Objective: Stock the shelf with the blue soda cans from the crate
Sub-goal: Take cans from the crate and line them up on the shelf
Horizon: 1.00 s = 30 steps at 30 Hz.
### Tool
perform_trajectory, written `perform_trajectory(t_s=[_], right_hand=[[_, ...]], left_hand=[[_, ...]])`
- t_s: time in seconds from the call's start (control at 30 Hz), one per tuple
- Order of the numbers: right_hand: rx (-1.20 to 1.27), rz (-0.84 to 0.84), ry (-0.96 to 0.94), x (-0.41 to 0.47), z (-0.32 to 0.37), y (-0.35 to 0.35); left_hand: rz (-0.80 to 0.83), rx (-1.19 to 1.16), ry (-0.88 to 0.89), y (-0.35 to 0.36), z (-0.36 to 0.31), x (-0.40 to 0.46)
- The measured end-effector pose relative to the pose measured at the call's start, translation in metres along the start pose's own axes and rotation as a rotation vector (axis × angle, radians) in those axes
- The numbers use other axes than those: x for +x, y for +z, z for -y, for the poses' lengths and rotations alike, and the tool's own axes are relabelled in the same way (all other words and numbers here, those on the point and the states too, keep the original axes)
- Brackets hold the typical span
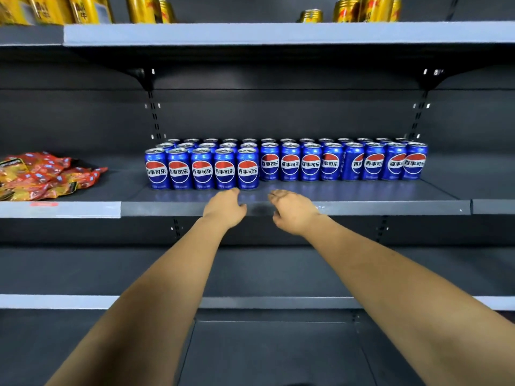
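Two bare forearms reach forward to a dark grey shelf (362, 208). The left hand (225, 208) and right hand (292, 211) hover side by side over the shelf's front edge, backs up, fingers loosely curled downward and holding nothing. The left fingertips lie just in front of the nearest can (247, 169), though whether they touch it is unclear.

The blue cans (289, 162) stand upright on this shelf in rows running left to right, logos mostly facing out. Five cans at the left end form an extra front row, closer to the edge than the rest. Behind them, more rows reach toward the back panel.

Farther left on the same level lie red snack bags (41, 176) in a loose pile. On the shelf above stand gold cans (83, 9). Lower shelves show beneath the arms.
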State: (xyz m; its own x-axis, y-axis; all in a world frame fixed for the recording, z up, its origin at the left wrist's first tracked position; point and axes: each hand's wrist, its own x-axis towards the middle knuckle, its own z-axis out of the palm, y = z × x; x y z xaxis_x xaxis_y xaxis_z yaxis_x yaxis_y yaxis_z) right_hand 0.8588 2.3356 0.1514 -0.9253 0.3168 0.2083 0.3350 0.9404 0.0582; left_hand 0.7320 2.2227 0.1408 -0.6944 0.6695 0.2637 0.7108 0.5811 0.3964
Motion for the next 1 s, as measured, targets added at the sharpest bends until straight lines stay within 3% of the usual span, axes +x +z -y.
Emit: perform_trajectory(t_s=[0.17, 0.47, 0.77, 1.0], right_hand=[[0.033, 0.016, 0.117, 0.003, -0.008, 0.012], [0.043, 0.045, 0.141, 0.015, -0.034, 0.025], [-0.002, 0.051, 0.059, 0.037, -0.114, 0.025], [-0.008, 0.056, -0.090, 0.051, -0.174, 0.027]], left_hand=[[-0.010, -0.008, 0.058, 0.001, 0.006, 0.015], [0.050, -0.025, 0.053, 0.035, 0.001, 0.034], [-0.015, -0.024, -0.024, 0.068, -0.054, 0.073], [-0.134, -0.254, -0.181, 0.084, -0.101, 0.097]])
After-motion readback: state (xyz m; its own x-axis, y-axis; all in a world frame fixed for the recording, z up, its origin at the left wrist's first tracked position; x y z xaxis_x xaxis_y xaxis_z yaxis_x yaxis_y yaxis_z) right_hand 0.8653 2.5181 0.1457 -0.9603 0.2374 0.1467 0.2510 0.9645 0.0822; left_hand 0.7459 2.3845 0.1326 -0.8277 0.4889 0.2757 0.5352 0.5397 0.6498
